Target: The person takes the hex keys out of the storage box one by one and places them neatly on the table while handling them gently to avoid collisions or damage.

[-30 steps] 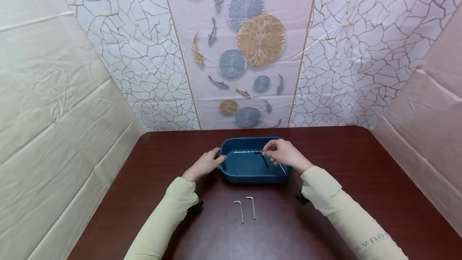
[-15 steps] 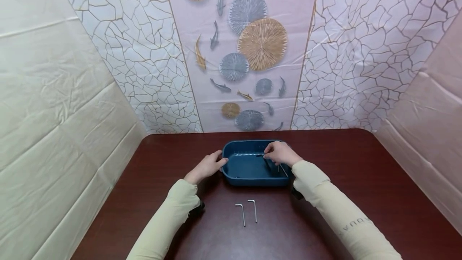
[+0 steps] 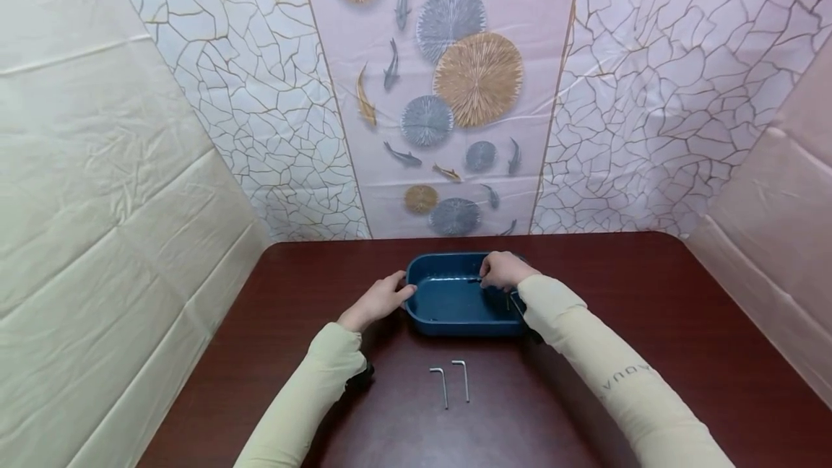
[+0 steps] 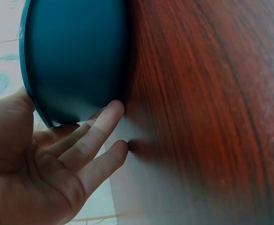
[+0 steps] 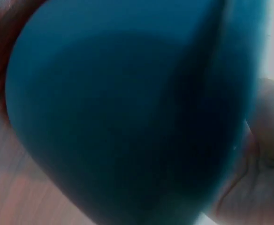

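booth (image 3: 149,157), creased hangings (image 3: 448,92) around table (image 3: 650,295)

Arms (image 3: 302,388) forward at the tray (image 3: 458,328)
Left grip (image 3: 377,300) straddles its left rim; right grip (image 3: 504,271), curled, pinches over its right half.

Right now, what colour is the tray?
Dark teal-blue; the tray shows best in the head view.

Tray (image 3: 448,300) bhnd 2 hex keys (image 3: 445,388)
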The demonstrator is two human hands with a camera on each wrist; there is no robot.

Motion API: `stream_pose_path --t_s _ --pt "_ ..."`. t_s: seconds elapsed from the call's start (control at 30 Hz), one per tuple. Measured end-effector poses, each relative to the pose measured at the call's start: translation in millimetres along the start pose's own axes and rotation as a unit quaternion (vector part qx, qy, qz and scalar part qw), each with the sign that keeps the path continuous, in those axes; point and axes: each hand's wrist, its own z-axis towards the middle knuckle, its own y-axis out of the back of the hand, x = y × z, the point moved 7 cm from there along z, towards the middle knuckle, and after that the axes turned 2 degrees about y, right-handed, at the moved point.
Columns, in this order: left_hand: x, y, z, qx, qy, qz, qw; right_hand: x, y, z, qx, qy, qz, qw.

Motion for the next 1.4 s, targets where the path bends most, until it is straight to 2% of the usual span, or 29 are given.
stream_pose_path --t_s 0.4,0.9,1.1,1.23,1.4 --pt "-1.3 -0.5 -1.7 -0.004 0.0 0.005 1.0 -4 -9 16.6 0.014 -0.013 -0.023 0.9995" --pt "2.7 -0.2 0.6 0.002 0.012 0.001 0.9999 -14 -25 29.2 0.013 -0.022 0.001 0.9997" --pt "-0.7 4.2 0.0 -0.007 0.001 0.006 1.0 -12 -25 27.9 0.023 -0.025 0.006 0.9994" --pt "1.6 3.5 -0.5 -0.007 0.006 0.013 0.9999 -10 -28 24.5 0.035 -0.029 -0.001 0.999" --pt "2.4 0.1 -2.5 -0.003 0.005 0.006 1.0 -8 -30 19.6 0.026 -0.036 -0.008 0.999"
